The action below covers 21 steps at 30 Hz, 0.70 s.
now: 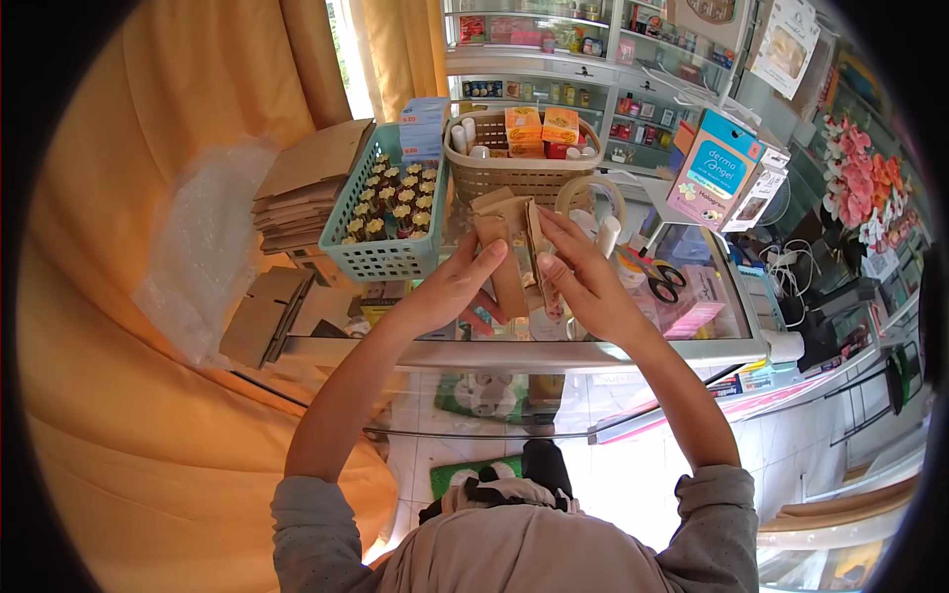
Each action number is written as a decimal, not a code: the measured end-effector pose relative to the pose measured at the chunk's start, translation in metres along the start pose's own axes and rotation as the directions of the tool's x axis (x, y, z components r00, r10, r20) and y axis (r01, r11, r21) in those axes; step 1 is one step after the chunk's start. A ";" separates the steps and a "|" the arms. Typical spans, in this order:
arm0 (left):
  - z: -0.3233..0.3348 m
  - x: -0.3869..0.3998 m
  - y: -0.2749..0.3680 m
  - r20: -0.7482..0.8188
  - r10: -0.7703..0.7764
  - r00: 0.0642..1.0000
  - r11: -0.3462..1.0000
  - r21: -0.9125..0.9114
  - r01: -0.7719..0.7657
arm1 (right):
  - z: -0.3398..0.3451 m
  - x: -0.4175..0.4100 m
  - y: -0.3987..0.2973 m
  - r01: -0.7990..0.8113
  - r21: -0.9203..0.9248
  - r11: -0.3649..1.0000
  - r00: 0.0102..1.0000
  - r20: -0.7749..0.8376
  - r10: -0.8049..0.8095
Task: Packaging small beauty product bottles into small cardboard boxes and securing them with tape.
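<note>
Above the glass counter (pixel 460 330), a small brown cardboard box (pixel 510 285) with raised flaps is between my two hands. My left hand (pixel 463 278) grips its left side, thumb on the outer panel and fingers partly hidden beneath. On the opposite side, my right hand (pixel 582 274) holds a side panel by its edge. What lies inside the box cannot be made out. Close by on the left stands a teal plastic basket (pixel 382 256) of small bottles with gold flower-shaped caps (pixel 404 196). A white tube (pixel 608 236) stands just beyond my right hand.
Flattened cardboard (pixel 311 167) is stacked at the left, with more folded pieces (pixel 263 311) at the counter's edge. Behind the box stands a beige basket (pixel 511 174) with orange cartons (pixel 541 126). Tape (pixel 619 196), scissors (pixel 663 278) and a display box (pixel 712 170) are on the right.
</note>
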State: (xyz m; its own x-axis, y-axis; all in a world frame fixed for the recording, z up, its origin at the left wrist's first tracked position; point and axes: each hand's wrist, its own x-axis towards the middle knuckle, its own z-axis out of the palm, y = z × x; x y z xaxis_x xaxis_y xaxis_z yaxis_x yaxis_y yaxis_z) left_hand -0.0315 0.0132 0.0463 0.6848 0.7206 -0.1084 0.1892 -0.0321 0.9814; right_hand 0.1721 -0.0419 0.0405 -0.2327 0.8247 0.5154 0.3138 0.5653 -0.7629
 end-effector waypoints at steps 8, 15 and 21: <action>0.006 0.003 0.001 -0.002 0.028 1.000 1.000 -0.001 -0.028 | 0.004 -0.001 0.004 -0.067 0.059 0.996 0.998 -0.002 0.067; 0.009 0.005 0.003 -0.024 0.011 1.000 1.000 -0.020 -0.012 | 0.003 -0.002 0.005 -0.076 0.073 0.994 0.997 -0.012 0.077; 0.006 0.008 -0.001 0.007 0.029 1.000 0.999 -0.045 -0.029 | 0.005 -0.002 0.002 -0.075 0.082 0.994 0.997 -0.015 0.077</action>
State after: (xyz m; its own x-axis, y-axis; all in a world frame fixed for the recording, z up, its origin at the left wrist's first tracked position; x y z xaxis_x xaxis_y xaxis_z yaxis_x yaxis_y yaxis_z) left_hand -0.0219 0.0147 0.0432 0.6950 0.7144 -0.0811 0.1374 -0.0213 0.9903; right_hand 0.1685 -0.0423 0.0360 -0.1942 0.8659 0.4610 0.2540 0.4983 -0.8289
